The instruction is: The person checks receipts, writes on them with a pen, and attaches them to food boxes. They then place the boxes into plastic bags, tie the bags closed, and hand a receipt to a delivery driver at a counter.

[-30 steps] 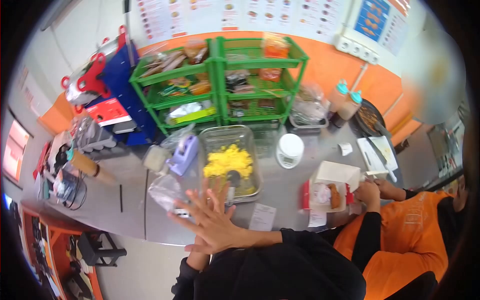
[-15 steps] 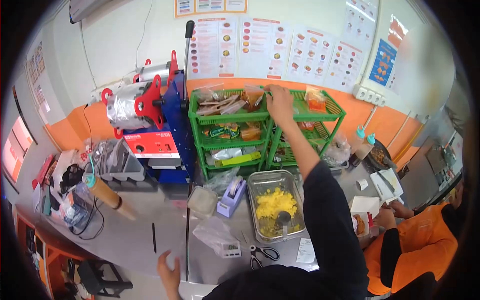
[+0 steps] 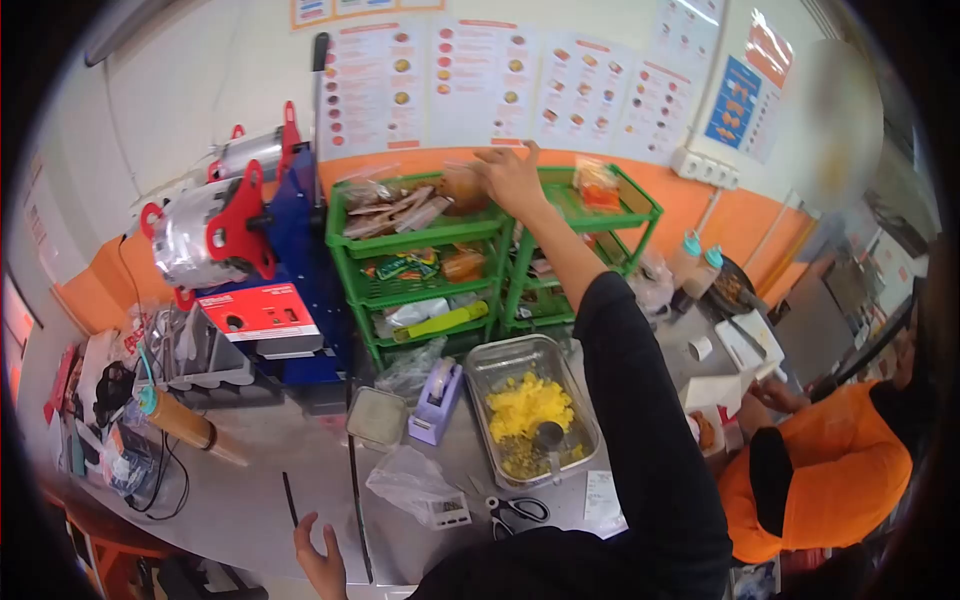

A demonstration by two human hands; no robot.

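Note:
At the top tier of the green basket rack, my right hand has thumb and forefinger together at the top of a clear plastic bag of brown contents; another finger is raised. My left hand is low at the table's front, fingers apart and holding nothing. A thin black stick lies just beyond it. Below my right arm stands a steel tray of yellow crumbly food, with a metal scoop in it.
Scissors, a crumpled plastic bag, a purple tape dispenser and a lidded tub lie nearby. At left stands a red-and-blue machine. A co-worker in orange handles a food box at right.
The view has shifted, so the rack and tray appear further left. My right hand stays by the brown bag, a finger now lifted. My left hand stays low with fingers spread.

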